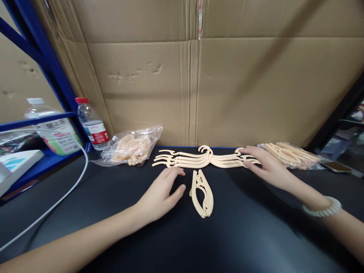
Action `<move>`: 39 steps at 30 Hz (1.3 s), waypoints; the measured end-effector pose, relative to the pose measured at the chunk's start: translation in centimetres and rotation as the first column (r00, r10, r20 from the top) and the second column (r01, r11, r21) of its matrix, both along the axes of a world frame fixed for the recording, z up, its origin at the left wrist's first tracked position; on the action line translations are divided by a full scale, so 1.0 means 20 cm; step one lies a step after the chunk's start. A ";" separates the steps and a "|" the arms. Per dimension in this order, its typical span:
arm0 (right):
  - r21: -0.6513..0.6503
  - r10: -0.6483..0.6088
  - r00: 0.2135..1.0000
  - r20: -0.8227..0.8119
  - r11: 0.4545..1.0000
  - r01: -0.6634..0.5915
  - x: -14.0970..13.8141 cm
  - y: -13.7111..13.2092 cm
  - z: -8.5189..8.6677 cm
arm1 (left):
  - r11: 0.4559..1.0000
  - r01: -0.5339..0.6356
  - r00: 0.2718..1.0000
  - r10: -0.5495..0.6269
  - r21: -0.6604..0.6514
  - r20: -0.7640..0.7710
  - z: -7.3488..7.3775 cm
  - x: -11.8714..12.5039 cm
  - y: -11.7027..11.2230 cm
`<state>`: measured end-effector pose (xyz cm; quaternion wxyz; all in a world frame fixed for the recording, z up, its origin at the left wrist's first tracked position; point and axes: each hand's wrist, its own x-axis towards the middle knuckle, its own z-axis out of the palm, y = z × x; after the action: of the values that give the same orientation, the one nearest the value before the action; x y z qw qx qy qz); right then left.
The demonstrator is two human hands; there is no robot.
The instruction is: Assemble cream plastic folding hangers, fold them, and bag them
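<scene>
A stack of cream plastic hangers (pixel 199 159) lies unfolded across the black table (pixel 182 235) near the cardboard wall. A folded cream hanger (pixel 202 192) lies in front of the stack. My left hand (pixel 162 195) rests open on the table just left of the folded hanger, fingers spread, holding nothing. My right hand (pixel 263 167) lies flat with its fingers stretched out on the right end of the hanger stack. A pale bead bracelet (pixel 322 210) circles my right wrist.
A clear bag of hangers (pixel 132 146) lies at the back left, another bag of hangers (pixel 290 154) at the back right. Two bottles (pixel 92 125) stand by a blue shelf frame (pixel 42 53). A white cable (pixel 68 189) crosses the left side. A phone (pixel 337 167) lies far right.
</scene>
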<state>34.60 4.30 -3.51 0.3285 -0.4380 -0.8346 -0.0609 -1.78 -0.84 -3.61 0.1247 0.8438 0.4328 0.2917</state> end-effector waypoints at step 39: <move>-0.135 0.069 0.996 0.059 0.989 -0.060 -0.05 0.06 -0.10 | 0.999 0.023 0.999 -0.024 -0.033 -0.032 -0.01 0.01 0.00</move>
<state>33.61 5.55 -5.45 0.2738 -0.4297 -0.8604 -0.0081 -1.68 -0.83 -3.79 0.1349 0.8512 0.4298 0.2693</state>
